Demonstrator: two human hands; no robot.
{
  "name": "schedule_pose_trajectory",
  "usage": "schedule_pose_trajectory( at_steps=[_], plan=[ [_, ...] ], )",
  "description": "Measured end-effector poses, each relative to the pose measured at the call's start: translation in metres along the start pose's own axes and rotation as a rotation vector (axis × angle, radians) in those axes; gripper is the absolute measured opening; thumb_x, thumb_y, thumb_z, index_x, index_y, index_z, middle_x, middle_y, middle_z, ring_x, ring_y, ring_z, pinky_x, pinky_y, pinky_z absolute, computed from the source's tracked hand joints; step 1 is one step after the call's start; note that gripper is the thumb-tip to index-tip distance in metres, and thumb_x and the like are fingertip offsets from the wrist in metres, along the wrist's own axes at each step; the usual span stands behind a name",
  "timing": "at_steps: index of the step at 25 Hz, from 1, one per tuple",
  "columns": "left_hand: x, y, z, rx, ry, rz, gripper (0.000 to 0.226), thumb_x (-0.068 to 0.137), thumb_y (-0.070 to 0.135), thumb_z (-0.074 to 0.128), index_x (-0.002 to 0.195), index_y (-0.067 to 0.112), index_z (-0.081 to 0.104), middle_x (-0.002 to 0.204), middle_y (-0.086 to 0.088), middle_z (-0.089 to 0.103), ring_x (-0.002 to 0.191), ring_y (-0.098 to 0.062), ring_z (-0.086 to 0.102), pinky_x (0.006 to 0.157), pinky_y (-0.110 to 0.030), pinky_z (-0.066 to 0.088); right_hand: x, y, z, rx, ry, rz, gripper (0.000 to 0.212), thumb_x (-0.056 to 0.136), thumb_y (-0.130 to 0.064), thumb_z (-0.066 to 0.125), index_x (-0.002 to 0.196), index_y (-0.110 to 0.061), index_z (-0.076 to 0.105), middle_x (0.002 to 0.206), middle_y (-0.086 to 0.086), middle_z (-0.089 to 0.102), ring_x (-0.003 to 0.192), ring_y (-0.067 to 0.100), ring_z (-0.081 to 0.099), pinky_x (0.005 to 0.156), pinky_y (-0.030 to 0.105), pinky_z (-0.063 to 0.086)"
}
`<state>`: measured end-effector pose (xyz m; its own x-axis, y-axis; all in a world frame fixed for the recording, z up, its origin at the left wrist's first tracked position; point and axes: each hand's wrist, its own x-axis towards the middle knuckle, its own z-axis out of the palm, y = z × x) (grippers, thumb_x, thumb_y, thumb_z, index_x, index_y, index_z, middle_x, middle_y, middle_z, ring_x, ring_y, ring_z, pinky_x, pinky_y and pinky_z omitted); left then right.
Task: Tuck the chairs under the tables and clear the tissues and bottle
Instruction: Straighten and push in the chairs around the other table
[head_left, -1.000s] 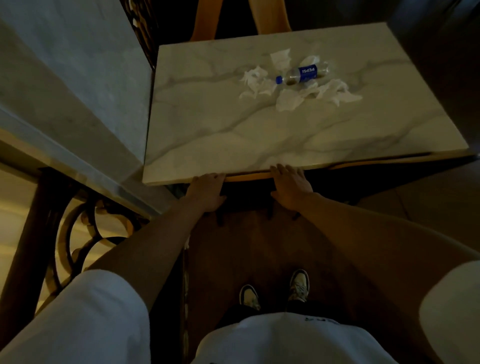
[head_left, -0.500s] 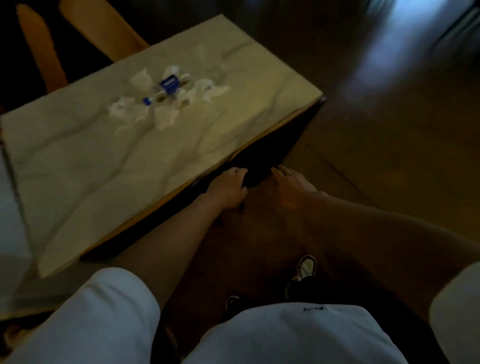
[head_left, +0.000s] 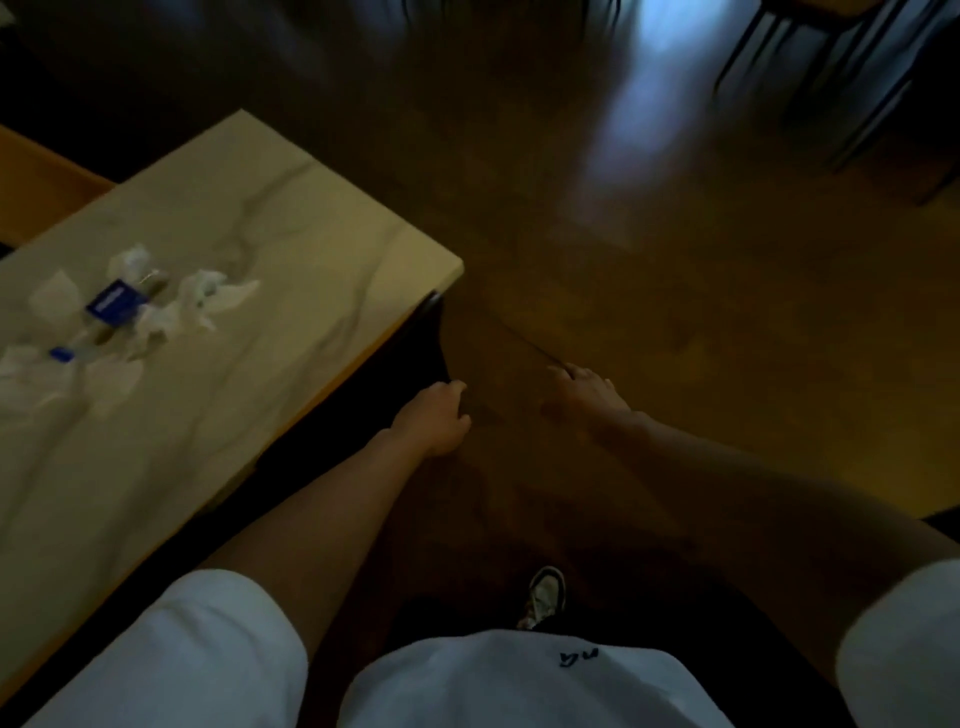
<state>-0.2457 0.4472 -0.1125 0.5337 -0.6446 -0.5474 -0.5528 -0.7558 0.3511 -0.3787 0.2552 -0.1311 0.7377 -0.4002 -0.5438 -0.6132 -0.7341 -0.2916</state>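
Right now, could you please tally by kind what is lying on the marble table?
Bottle: 1
Crumpled tissues: about 6, as blur prevents an exact count
Total: about 7

I see a dark wooden floor (head_left: 675, 322) with a pale blue glare (head_left: 631, 111) near its far edge, and one sneaker (head_left: 545, 595) on it.

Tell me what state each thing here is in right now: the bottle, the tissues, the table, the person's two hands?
Bottle: lying on its side on the table, blue cap on.
Tissues: crumpled, scattered around the bottle, not yet cleared.
Table: marble top, still holding the litter.
Left hand: loosely curled by the table's corner, holding nothing.
Right hand: fingers spread over the floor, holding nothing.
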Motion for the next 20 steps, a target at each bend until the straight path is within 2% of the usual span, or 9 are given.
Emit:
schedule_pose_trajectory(
  at_steps=[4, 7, 12, 20],
  plan=[
    [0.067, 0.041, -0.026, 0.044, -0.015, -0.001, 0.056, 0.103, 0.035, 0.049, 0.153, 0.021, 0.029, 0.154, -0.009, 0.036, 0.133, -0.029, 0.046, 0.1, -0.04, 0.048, 0.05, 0.035, -0.053, 0.026, 0.02, 0.026, 0.067, 0.099, -0.049, 0.046, 0.155, -0.022, 0.022, 0.165, 0.01, 0.013, 0.15, 0.034, 0.014, 0.121, 0.054, 0.014],
    [0.127, 0.07, -0.056, 0.077, -0.029, 0.046, 0.057, 0.103, 0.033, 0.049, 0.154, 0.019, 0.029, 0.155, -0.01, 0.035, 0.137, -0.03, 0.042, 0.106, -0.042, 0.044, 0.098, 0.053, -0.094, 0.053, 0.025, 0.043, 0.066, 0.099, -0.048, 0.047, 0.155, -0.023, 0.023, 0.165, 0.009, 0.013, 0.15, 0.033, 0.014, 0.121, 0.054, 0.015],
    [0.241, 0.106, -0.118, 0.078, 0.035, 0.129, 0.058, 0.101, 0.03, 0.052, 0.153, 0.018, 0.03, 0.153, -0.012, 0.038, 0.139, -0.031, 0.04, 0.109, -0.044, 0.041, 0.185, 0.066, -0.165, -0.005, 0.065, 0.073, 0.063, 0.099, -0.045, 0.048, 0.153, -0.019, 0.027, 0.164, 0.008, 0.017, 0.149, 0.032, 0.017, 0.121, 0.054, 0.017],
    [0.381, 0.096, -0.215, -0.019, -0.007, 0.04, 0.058, 0.1, 0.029, 0.054, 0.153, 0.017, 0.032, 0.152, -0.013, 0.039, 0.138, -0.031, 0.041, 0.109, -0.044, 0.042, 0.33, 0.066, -0.267, -0.07, 0.045, 0.046, 0.065, 0.098, -0.045, 0.048, 0.153, -0.02, 0.025, 0.163, 0.008, 0.019, 0.149, 0.032, 0.018, 0.12, 0.054, 0.018]
  ],
)
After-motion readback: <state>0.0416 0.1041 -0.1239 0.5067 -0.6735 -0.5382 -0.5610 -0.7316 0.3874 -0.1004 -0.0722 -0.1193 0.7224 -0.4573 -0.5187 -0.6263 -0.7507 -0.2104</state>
